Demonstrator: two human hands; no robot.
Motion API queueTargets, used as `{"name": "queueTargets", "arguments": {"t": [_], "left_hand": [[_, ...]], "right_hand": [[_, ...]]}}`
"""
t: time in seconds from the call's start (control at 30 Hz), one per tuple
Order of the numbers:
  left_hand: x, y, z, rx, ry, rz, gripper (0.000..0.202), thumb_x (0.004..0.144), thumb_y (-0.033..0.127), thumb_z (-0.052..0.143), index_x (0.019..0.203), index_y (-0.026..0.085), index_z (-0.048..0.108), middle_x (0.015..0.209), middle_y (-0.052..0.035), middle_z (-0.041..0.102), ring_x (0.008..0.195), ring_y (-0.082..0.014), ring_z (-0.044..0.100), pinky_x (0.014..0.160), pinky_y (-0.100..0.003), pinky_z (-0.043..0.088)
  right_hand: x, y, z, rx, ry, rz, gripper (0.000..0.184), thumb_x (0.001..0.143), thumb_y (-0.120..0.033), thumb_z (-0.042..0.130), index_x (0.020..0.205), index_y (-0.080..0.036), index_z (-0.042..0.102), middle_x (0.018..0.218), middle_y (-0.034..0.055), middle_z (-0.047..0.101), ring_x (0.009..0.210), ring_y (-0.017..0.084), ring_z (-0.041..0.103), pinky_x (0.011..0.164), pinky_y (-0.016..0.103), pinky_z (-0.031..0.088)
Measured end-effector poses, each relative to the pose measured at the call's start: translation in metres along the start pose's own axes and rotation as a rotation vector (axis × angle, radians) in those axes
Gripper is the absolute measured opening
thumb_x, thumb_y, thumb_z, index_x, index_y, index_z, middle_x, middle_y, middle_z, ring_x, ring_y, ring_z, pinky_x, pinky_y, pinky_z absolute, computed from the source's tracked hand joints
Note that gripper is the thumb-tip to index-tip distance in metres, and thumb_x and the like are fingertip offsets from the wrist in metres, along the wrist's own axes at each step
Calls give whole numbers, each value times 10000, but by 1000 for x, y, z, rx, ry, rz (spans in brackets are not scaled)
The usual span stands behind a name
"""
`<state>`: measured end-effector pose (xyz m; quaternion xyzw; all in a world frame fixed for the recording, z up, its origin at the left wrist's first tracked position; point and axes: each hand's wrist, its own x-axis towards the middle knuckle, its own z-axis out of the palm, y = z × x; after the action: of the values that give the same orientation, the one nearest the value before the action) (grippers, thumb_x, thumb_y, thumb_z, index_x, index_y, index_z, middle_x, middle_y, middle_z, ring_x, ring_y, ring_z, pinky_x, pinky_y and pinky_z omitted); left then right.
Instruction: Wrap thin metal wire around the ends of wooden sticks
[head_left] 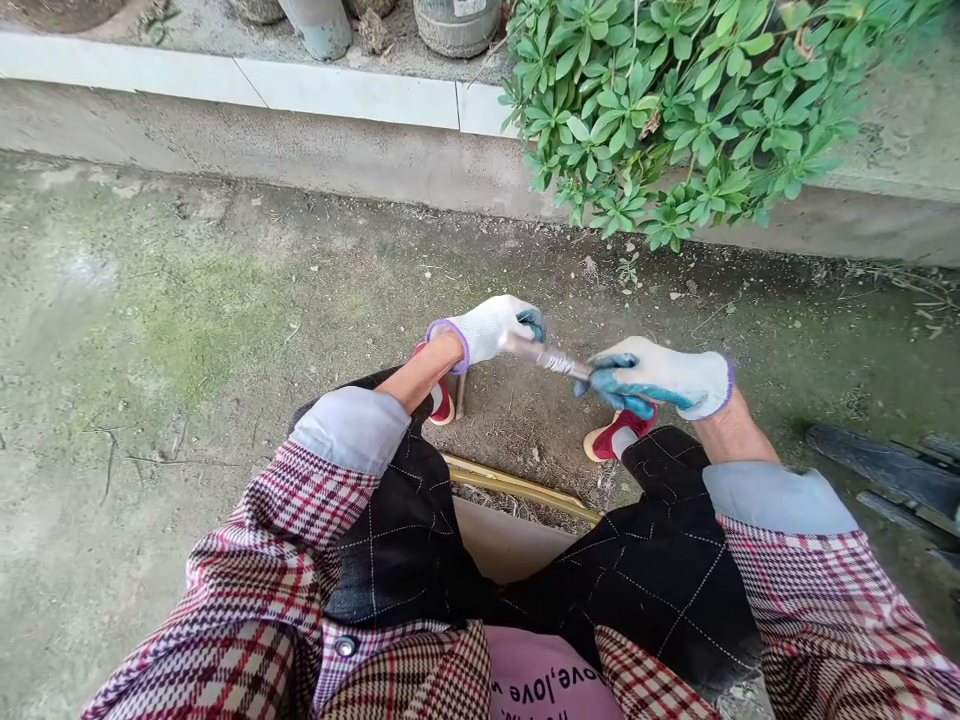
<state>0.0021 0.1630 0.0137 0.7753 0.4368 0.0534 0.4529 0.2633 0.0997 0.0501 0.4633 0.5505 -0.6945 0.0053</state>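
Both my hands wear white knit gloves with blue-green coated palms and purple cuffs. My right hand [652, 378] is closed around one end of a short brownish rod [555, 361] with wire wound about its middle. The rod points left, and its far end is blurred close to my left hand [496, 326]. That hand's fingers are curled; whether they touch the rod or hold something small is hidden. Below my left wrist a thin brown bar [461, 394] stands by the red shoe [444, 402]. A second red shoe [621, 430] shows under my right hand.
Between my knees lie yellow strips [517, 487] over dry plant bits and a pale panel [510, 540]. A leafy green bush [675, 110] overhangs the tiled ledge [360, 95], where several pots stand. Dark flat pieces [877, 465] lie at the right on mossy ground [187, 330].
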Motion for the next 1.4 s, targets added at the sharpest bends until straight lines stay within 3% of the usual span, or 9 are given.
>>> {"name": "queueTargets", "arguments": {"t": [0.13,0.37,0.57,0.7,0.8,0.93,1.07,1.23,1.4], "left_hand": [[-2,6,-5,67,27,-12,296,803,172,545,977,121,779,824,-39,715,682,-130,539,687,-281,429],[-3,9,2,19,23,-51,286,806,187,551,949,109,786,776,-43,698,666,-137,529,676,-296,431],[3,-1,10,-286,0,15,352,790,161,559,1059,99,778,903,-76,760,756,-137,642,741,-270,519],[3,-4,11,-349,-36,20,343,800,138,539,1047,92,772,935,-83,767,779,-132,662,764,-259,531],[1,-3,8,-279,-35,-7,346,806,141,538,1057,99,772,939,-74,764,779,-135,643,759,-255,514],[0,1,1,-113,-7,-25,301,802,152,555,1004,83,768,912,-76,747,737,-134,585,713,-258,471],[-1,4,-3,55,-62,-6,303,779,147,545,960,129,787,838,-43,735,687,-130,559,680,-262,428],[-3,10,-1,111,-86,-29,329,772,153,527,952,133,802,810,-44,726,682,-136,560,694,-280,420],[-3,8,2,-14,-19,-67,338,787,178,551,1003,121,805,790,-44,713,645,-126,527,653,-274,413]], "right_hand": [[16,8,7,-404,5,93,438,865,-609,669,799,-179,722,633,1,640,529,111,533,509,244,414],[38,19,-10,-836,418,245,365,922,-500,579,830,-185,741,742,77,703,701,206,611,611,307,400],[26,12,-15,-123,764,81,375,882,-558,677,834,-186,658,643,21,577,486,133,471,439,287,398],[11,5,-9,291,702,-91,436,818,-598,728,947,-184,679,605,-18,512,435,103,404,353,255,343],[1,1,-8,344,474,-120,497,779,-625,754,995,-180,701,584,-33,513,420,98,408,342,243,338],[0,0,-2,118,112,1,539,730,-635,793,968,-155,737,567,-20,576,403,102,450,368,248,368],[12,7,8,-235,-38,81,403,820,-594,711,790,-192,698,610,-8,619,482,113,510,460,250,406],[32,18,5,-720,273,206,280,808,-483,723,699,-226,707,602,18,650,612,171,595,556,283,403],[34,20,-16,-769,521,221,319,891,-491,617,790,-207,721,672,70,675,690,217,623,584,311,416]]}}
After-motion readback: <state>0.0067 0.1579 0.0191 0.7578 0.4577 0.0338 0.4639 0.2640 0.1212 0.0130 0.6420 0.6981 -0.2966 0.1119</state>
